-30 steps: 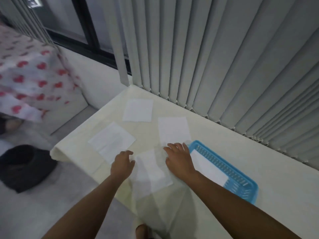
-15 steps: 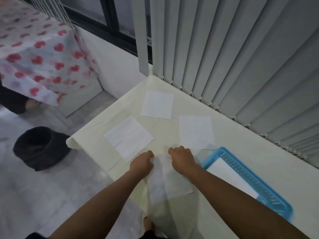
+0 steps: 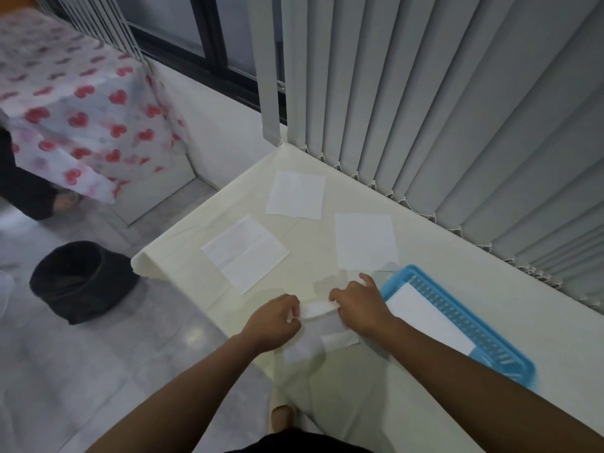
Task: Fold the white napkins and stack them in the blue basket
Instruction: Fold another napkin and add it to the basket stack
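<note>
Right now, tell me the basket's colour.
Blue; the basket shows best in the head view.

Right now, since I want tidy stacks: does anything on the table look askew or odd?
Only mildly: the creased napkin near the left corner of the table lies diagonally, unlike the far napkin and right napkin. Nothing looks spilled or torn.

We cannot see the ends of the thin white paper napkin [image 3: 318, 311], hidden under the left hand [image 3: 273, 323] and right hand [image 3: 358, 305] pinching it. The right forearm [image 3: 457, 364] covers the near side of the blue slotted plastic basket [image 3: 490, 335] and part of the flat white napkin [image 3: 421, 313] inside it.
</note>
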Motion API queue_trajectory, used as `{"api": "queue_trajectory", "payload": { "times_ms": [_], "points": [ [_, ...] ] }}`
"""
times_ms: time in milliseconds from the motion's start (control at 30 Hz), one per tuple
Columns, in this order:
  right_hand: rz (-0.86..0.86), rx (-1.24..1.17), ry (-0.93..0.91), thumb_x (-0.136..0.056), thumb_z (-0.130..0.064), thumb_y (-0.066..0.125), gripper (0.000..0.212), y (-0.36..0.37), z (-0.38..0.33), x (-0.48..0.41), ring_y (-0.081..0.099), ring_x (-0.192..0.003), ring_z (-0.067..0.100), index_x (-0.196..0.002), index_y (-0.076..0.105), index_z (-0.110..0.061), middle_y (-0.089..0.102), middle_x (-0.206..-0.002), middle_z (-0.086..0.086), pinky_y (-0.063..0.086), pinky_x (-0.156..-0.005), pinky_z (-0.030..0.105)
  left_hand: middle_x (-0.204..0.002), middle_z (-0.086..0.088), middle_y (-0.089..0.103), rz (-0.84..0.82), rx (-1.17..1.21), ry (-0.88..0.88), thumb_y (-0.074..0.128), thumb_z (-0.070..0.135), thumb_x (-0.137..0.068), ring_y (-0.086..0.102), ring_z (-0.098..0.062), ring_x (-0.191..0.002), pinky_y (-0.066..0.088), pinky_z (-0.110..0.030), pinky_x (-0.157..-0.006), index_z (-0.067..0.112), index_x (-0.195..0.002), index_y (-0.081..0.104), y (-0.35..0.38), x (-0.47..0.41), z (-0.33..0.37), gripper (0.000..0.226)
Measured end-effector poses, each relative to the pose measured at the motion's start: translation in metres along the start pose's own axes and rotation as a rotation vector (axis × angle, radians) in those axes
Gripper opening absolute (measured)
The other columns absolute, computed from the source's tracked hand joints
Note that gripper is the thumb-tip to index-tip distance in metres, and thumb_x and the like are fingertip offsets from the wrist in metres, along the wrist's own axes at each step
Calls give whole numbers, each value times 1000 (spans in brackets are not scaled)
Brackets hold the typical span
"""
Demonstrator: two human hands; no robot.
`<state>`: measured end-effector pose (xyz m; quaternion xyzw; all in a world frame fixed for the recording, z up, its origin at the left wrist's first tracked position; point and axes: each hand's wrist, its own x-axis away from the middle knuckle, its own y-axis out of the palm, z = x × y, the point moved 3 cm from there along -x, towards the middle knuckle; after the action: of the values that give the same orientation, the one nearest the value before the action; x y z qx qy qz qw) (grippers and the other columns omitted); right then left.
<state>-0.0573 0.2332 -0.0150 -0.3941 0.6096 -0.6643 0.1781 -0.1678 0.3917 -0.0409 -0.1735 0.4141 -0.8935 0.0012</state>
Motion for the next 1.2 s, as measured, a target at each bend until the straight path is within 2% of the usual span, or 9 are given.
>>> {"api": "queue_trajectory", "payload": {
  "times_ms": [133, 333, 533, 667, 733, 867, 1033, 1100, 1200],
  "points": [
    [-45, 123, -91, -90, -24, 46, 32, 13, -1, 23, 51, -118, 22, -117, 65, -25, 69, -113, 2, 0, -116, 53, -105, 7, 58, -51, -130, 64, 51, 31, -78, 51, -15, -98, 45, -30, -84, 23, -88, 49, 17, 19, 5, 13],
    [-113, 274, -205, -87, -21, 48, 31, 22, -7, 46, 40, -130, 25, -112, 66, -25, 63, -123, 0, -11, -110, 68, -109, 7, 60, -20, -181, 43, 40, 56, -76, 52, -14, -102, 42, -29, -85, 27, -103, 55, 26, 35, 4, 42],
    [-96, 284, -167, -87, -21, 55, 31, 16, -14, 50, 30, -140, 25, -116, 66, -23, 52, -139, 1, -11, -111, 66, -89, 9, 61, 69, -93, -4, 38, 45, -78, 55, -15, -87, 42, -28, -71, 24, -97, 59, 15, 28, 13, 35],
    [-27, 188, -77, -93, -26, 48, 43, 25, -19, 45, 26, -143, 25, -136, 49, -19, 43, -149, 5, -9, -115, 56, -104, 4, 63, 105, -119, -18, 41, 26, -89, 55, -16, -100, 48, -31, -79, 21, -105, 58, 17, 10, 7, 23],
    [-8, 173, -95, -93, -29, 48, 49, 37, -26, 47, 31, -142, 29, -140, 45, -13, 44, -148, 9, -12, -112, 60, -114, 1, 61, 78, -179, -16, 42, 23, -91, 54, -19, -107, 48, -33, -83, 20, -113, 56, 21, 2, 5, 26],
    [-30, 210, -47, -83, -42, 63, 55, 56, -34, 47, 53, -128, 31, -128, 60, -10, 63, -130, 12, -14, -110, 66, -118, 1, 57, 5, -200, -40, 45, 30, -92, 58, -20, -106, 49, -33, -83, 22, -118, 54, 23, -12, 5, 29],
    [-28, 234, 65, -99, -38, 36, 54, 58, -29, 51, 25, -145, 35, -144, 40, -8, 43, -149, 13, -25, -102, 68, -103, -4, 65, -196, -228, -75, 53, 38, -87, 61, -24, -95, 48, -33, -77, 20, -113, 48, 25, -28, 2, 31],
    [-32, 227, 87, -100, -33, 34, 55, 56, -27, 53, 11, -148, 35, -149, 28, -8, 30, -156, 13, -31, -99, 66, -95, -1, 64, -234, -233, -67, 52, 43, -87, 60, -22, -92, 48, -33, -77, 20, -105, 53, 22, -34, 8, 30],
    [-57, 243, 117, -99, -30, 39, 60, 49, -27, 49, -1, -149, 36, -151, 18, -11, 18, -160, 11, -24, -100, 69, -100, 1, 67, -280, -235, -44, 49, 42, -87, 60, -20, -98, 48, -32, -80, 20, -94, 63, 18, -46, 16, 27]
  ]
}}
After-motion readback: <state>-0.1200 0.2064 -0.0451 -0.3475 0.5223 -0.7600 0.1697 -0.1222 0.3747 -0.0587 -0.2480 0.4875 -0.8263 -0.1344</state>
